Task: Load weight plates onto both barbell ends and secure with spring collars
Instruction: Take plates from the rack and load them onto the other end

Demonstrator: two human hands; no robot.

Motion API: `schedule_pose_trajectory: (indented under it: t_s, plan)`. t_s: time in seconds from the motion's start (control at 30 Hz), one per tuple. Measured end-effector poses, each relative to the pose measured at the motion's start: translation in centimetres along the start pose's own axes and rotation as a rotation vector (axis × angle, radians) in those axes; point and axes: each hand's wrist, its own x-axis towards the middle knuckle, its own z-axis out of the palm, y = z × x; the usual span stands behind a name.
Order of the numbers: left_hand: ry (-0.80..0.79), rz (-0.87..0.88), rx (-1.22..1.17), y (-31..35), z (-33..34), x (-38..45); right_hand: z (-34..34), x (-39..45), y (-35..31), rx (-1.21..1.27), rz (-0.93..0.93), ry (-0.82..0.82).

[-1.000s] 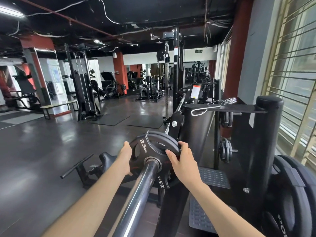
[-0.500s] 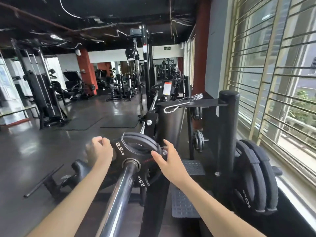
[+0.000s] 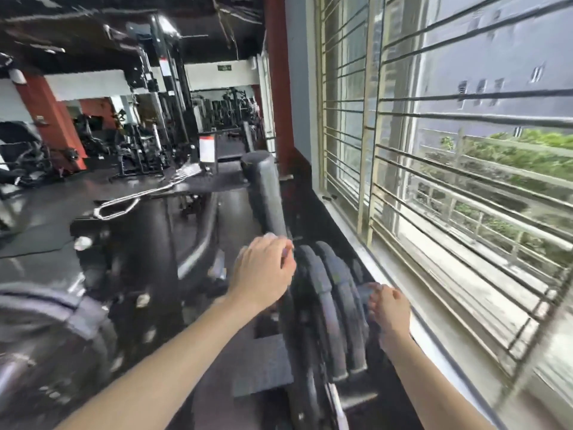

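The frame is motion-blurred. Two or three black weight plates (image 3: 328,305) stand upright on a storage rack under the window. My left hand (image 3: 263,273) hovers by the top rim of the nearest stored plate, fingers loosely curled and holding nothing. Fingertips of my right hand (image 3: 391,308) rest against the outer plate's window-side face; blur hides any grip. At the lower left is the 2.5 kg plate (image 3: 46,324) on the barbell end, with neither hand on it. A metal spring collar (image 3: 124,205) lies on the black shelf (image 3: 198,189) beyond.
A thick black upright post (image 3: 266,193) rises just behind my left hand. The barred window (image 3: 449,169) and its sill (image 3: 434,321) run close along the right. A wide black rack column (image 3: 145,249) stands between the barbell end and the stored plates. Gym machines fill the far left.
Both hands have left the 2.5 kg plate on the barbell and swung right to the stored plates. My view has turned right and down towards the window.
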Motion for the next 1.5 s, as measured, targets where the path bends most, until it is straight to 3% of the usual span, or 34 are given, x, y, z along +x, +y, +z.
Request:
schedule_pose_trajectory:
  t_s: [0.07,0.27,0.47,0.57,0.67,0.83,1.03,1.17,1.33,1.5]
  plan:
    - [-0.129,-0.019,0.054,3.5,4.1,3.0,-1.7,4.0,1.3,-0.055,0.147,-0.029]
    - [-0.349,0.006,0.342,9.6,13.2,9.3,-2.6,10.6,2.1,0.125,0.719,-0.261]
    - [-0.657,-0.071,0.624,9.4,18.0,11.3,-2.3,11.5,2.6,0.156,0.949,-0.437]
    - [-0.777,-0.120,0.715,9.9,19.4,12.3,-3.1,13.0,4.3,0.276,1.013,-0.436]
    - [-0.848,-0.142,0.767,10.1,20.4,13.0,-3.2,13.7,5.1,0.245,1.020,-0.512]
    - [-0.806,-0.220,0.734,10.4,20.6,13.3,-3.8,15.1,5.7,0.203,1.055,-0.498]
    - [-0.625,-0.292,0.409,12.6,21.8,14.1,-4.9,17.0,5.7,0.169,1.094,-0.494]
    - [-0.541,-0.318,0.111,13.7,23.6,13.9,-5.8,18.1,5.1,-0.013,0.913,-0.412]
    - [-0.488,-0.266,-0.061,14.1,22.5,12.8,-8.3,19.7,4.9,0.116,0.619,-0.202]
    - [-0.443,-0.245,-0.129,15.5,16.4,12.3,-8.4,17.4,1.6,0.202,0.405,-0.277]
